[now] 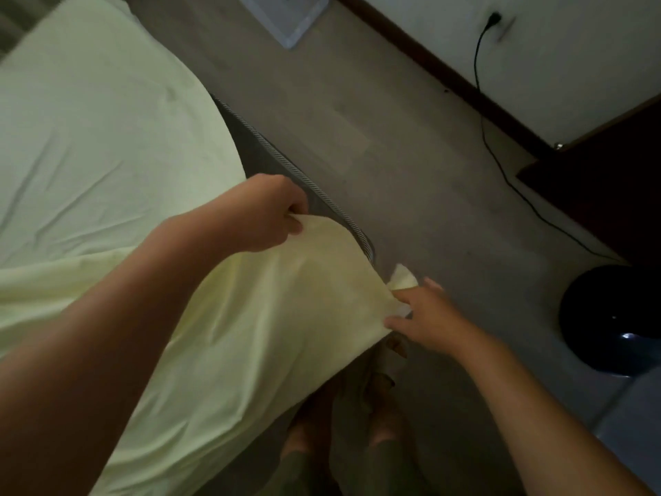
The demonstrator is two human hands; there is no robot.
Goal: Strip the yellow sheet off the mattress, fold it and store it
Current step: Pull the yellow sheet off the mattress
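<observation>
The yellow sheet was still mostly on the mattress, covering the whole top and draped over the near corner. Only a dark grey strip of the mattress side showed along the right edge, with a striped piping running down it.

The left hand was curled closed on the sheet's edge, right where the fabric met that exposed grey side, fingers pinched around a fold of the cloth and lifting it a bit. The right hand was lower down at the corner, fingers spread and fairly open, fingertips touching the bunched tip of the sheet where it stuck out past the mattress corner. Couldn't really tell if it actually had a grip on the fabric or was just resting against it, it was a bit blurry there.

The rest of the scene was pretty dim. Grey floor beside the bed, a black cable running from a wall socket down across the floor, and a round black fan base sitting off to the right near a dark wooden piece of furniture. The person's feet were visible at the bottom, right next to the hanging sheet.
</observation>
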